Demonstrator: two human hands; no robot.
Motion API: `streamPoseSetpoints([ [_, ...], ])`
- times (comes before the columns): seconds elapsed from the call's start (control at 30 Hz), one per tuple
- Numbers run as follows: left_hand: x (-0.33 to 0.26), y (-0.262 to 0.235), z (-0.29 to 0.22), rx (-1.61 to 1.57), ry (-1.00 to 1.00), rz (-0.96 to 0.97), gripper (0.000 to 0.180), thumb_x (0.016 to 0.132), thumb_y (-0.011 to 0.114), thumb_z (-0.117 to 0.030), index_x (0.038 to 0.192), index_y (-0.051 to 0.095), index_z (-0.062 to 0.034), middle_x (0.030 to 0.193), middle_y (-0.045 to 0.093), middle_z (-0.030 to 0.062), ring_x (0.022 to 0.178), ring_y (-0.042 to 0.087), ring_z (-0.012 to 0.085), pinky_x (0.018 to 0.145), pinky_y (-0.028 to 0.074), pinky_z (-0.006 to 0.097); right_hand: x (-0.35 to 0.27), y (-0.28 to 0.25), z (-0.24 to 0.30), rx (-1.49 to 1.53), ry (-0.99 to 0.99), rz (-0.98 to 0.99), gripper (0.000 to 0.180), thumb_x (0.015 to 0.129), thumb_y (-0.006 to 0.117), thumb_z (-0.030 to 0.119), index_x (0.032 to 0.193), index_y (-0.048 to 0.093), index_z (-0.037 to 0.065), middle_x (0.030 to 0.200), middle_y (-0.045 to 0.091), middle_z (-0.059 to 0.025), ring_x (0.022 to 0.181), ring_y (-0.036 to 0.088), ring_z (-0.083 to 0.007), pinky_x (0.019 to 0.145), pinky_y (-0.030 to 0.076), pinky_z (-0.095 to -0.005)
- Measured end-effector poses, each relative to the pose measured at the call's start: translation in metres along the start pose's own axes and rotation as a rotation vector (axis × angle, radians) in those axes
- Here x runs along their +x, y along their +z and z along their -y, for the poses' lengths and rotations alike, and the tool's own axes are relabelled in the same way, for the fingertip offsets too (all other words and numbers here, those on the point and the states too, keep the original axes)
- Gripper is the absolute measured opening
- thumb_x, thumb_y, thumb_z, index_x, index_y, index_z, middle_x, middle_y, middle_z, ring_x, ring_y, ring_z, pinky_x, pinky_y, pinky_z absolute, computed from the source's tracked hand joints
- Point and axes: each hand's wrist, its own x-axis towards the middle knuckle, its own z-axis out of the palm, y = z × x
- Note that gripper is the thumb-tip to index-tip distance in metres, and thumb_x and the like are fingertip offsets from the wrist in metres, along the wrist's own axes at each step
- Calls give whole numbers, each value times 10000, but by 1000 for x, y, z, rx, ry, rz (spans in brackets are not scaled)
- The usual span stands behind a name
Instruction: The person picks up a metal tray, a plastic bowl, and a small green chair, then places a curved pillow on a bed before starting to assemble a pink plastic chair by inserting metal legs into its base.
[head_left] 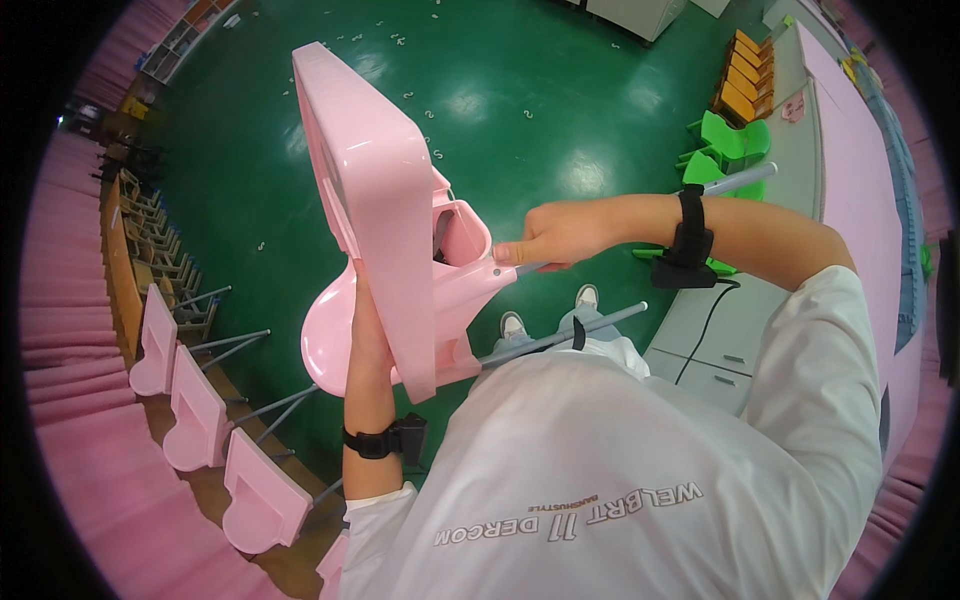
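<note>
Left hand grips the pink plastic chair from beneath at the seat edge. Right hand clamps a grey metal leg near the seat. Chair is held tilted in the air above the green floor.

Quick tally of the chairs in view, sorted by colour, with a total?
Pink chairs: 4, one held up by the left hand and right hand, plus three lying on their sides at the lower left
Green chairs: 2, stacked near the grey cabinet
Orange chairs: about 4 in one stack, hard to separate
Total: about 10
</note>
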Motion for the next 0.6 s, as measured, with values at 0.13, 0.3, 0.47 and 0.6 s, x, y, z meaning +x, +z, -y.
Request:
streamPoseSetpoints([
  [0.13,6,2,0,-4,-7,14,393,925,443,-261,1236,479,-24,1102,566,59,993,547,166,845,463,307,2,7,-1,-230,-61,-203,821,821,264,785,505,455,52,476,394,-60,461,429,-214,472,386,-388],
  [0.3,6,-1,-2,-5,-8,14,394,931,437,-271,1237,479,-26,1104,567,59,993,550,165,845,465,307,12,11,1,-268,-167,-327,837,857,226,749,486,427,27,481,380,-87,481,433,-257,514,399,-421],
  [0.47,9,-2,-1,-1,-17,34,396,937,430,-281,1238,479,-29,1105,568,59,993,552,165,845,467,307,9,1,10,-94,-81,-86,762,920,277,644,615,509,-14,535,410,-85,504,387,-221,516,391,-386],
  [0.6,3,-5,0,-4,-7,18,397,942,424,-289,1239,479,-31,1107,568,59,994,555,164,845,469,307,9,6,19,30,63,72,747,930,257,632,572,440,3,524,360,-41,503,352,-180,499,368,-359],
])
